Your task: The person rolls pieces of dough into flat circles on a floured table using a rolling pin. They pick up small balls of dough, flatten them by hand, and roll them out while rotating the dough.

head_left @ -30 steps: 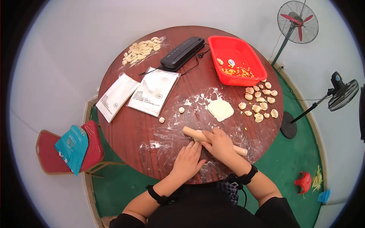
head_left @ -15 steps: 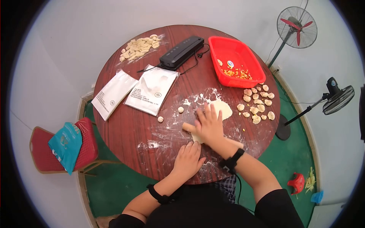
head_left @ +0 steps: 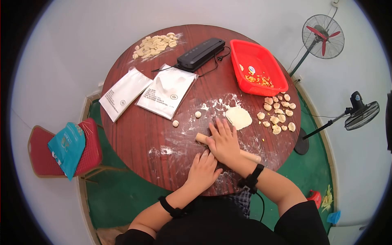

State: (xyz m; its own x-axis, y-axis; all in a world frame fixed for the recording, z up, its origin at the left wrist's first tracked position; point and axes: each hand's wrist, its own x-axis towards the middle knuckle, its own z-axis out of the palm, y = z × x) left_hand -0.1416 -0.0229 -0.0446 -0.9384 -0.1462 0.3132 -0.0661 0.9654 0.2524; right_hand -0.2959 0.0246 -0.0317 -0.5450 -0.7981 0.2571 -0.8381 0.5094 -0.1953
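My right hand (head_left: 224,143) lies flat across a wooden rolling pin (head_left: 250,156), fingers stretched out and spread. Close by, my left hand (head_left: 201,170) rests on the table, its fingers extended and its thumb apart; the fingertips are near the pin and my right wrist. Any dough under the hands is hidden. Just beyond the right fingertips lies a thin round dough wrapper (head_left: 239,118). Two small dough balls, one nearer (head_left: 175,123) and one farther (head_left: 198,114), sit to the left on the floured wood.
On the round table (head_left: 134,143) are several filled dumplings (head_left: 281,118), a red basin (head_left: 261,61) with filling, a black vacuum sealer (head_left: 200,55), two packs of bags (head_left: 165,94) and a floury dough pile (head_left: 155,45). Fans (head_left: 322,36) stand right; a red chair (head_left: 92,153) stands left.
My right hand and the rolling pin have drawn slightly toward me, uncovering more of the round wrapper. Dough seen earlier beneath the pin is now hidden. The view has shifted a little.
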